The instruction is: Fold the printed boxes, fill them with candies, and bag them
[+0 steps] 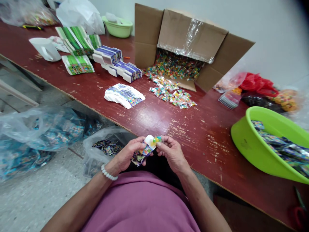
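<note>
My left hand (127, 154) grips a small flat printed box (144, 150), its open white end pointing up and right. My right hand (170, 151) pinches a little clear packet of coloured candy (157, 139) at the mouth of that box. Both hands are held just below the near edge of the dark red table (149, 117), above my pink top. A fan of flat folded boxes (124, 95) lies on the table ahead. Loose candy packets (172, 93) spill from an open cardboard carton (183, 42) lying on its side.
A green basin (246, 141) with filled boxes sits at right. Stacks of purple and green cartons (116, 62), a white jug (45, 48) and a green bowl (118, 27) stand further left. Plastic bags (36, 132) of printed packs lie on the floor at left.
</note>
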A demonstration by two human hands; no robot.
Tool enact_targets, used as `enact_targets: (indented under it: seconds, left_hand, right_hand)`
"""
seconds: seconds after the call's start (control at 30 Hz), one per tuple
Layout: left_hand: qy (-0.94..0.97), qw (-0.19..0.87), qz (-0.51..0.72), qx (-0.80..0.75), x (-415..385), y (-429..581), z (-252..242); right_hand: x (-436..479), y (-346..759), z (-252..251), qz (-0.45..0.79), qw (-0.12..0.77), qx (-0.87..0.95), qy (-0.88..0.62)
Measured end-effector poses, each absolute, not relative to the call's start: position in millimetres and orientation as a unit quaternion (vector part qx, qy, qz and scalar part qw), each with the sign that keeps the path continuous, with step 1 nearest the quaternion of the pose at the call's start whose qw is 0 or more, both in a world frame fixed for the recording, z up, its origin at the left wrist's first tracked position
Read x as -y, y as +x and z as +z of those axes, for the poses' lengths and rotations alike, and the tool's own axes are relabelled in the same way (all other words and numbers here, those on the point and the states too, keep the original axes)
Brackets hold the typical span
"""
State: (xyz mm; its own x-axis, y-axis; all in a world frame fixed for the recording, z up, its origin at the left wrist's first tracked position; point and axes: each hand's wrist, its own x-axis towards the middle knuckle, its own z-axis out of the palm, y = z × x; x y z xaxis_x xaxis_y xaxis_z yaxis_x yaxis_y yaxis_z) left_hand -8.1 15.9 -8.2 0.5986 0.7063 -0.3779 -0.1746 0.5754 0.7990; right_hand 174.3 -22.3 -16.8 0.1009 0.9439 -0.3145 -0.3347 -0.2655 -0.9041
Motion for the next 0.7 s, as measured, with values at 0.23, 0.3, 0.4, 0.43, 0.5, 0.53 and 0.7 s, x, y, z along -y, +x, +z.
enact_targets:
  seconds: [0.23, 0.3, 0.4, 0.43, 0.5, 0.53, 0.7]
  left_hand:
    - [0.362, 0.828, 0.257, -0.342, -16.6, -8.5, -3.8]
    - [0.358, 0.829, 0.255, -0.345, -16.3, -7.9, -1.8]
    - [0.36, 0.828, 0.247, -0.352, -15.9, -6.2, -1.8]
    - [0.362, 0.827, 0.245, -0.355, -15.8, -5.5, -2.4]
    - [0.365, 0.826, 0.24, -0.356, -15.7, -4.1, -3.7]
    - [0.366, 0.826, 0.238, -0.356, -15.6, -3.5, -4.2]
    - [0.39, 0.811, 0.24, -0.365, -13.8, -0.4, -2.2]
  right_hand:
    - [23.3, 177.4, -18.5, 0.618, 0.534, 0.286, -0.501]
    - [24.1, 178.4, -18.1, 0.615, 0.537, 0.291, -0.499]
    - [25.9, 179.8, -16.5, 0.601, 0.541, 0.304, -0.504]
    - [26.6, 180.2, -16.1, 0.596, 0.541, 0.309, -0.507]
    - [27.8, 181.0, -16.1, 0.588, 0.542, 0.316, -0.511]
    - [28.3, 181.3, -16.6, 0.586, 0.541, 0.319, -0.513]
    - [29.4, 183.3, -17.7, 0.547, 0.521, 0.373, -0.54]
